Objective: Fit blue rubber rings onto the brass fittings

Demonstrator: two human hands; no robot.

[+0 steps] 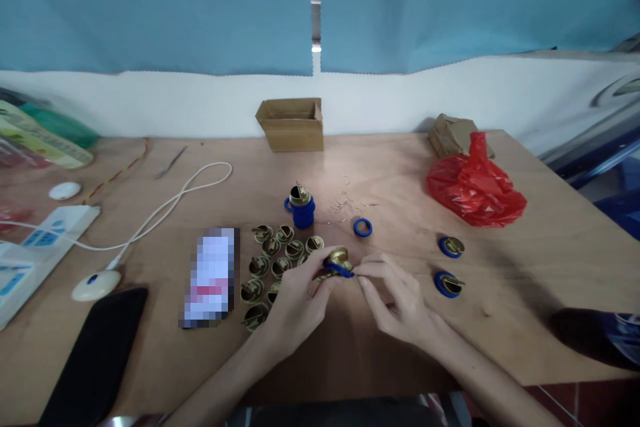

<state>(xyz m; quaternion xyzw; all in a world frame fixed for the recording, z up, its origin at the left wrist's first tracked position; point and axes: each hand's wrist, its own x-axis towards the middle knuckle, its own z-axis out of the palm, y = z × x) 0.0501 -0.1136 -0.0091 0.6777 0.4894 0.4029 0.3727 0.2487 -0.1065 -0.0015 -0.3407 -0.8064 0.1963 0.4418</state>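
My left hand (296, 303) pinches a small brass part with a blue ring (338, 262) just above the table. My right hand (400, 293) meets it from the right, its fingertips pinched at the blue ring's edge. Left of my hands lie several loose brass parts (273, 257) in a cluster. A stack of blue rings topped by a brass part (301, 207) stands behind them. One loose blue ring (363, 227) lies flat nearby, and thin wire springs (345, 203) are scattered behind it. Two joined brass-and-blue pieces (451, 247) (447, 283) rest to the right.
A cardboard box (293, 123) stands at the wall. A red plastic bag (475, 187) and a brown packet (453, 135) lie at the far right. A black phone (97, 353), a white cable (165, 207), a power strip (40, 243) and a blurred card (210, 277) occupy the left.
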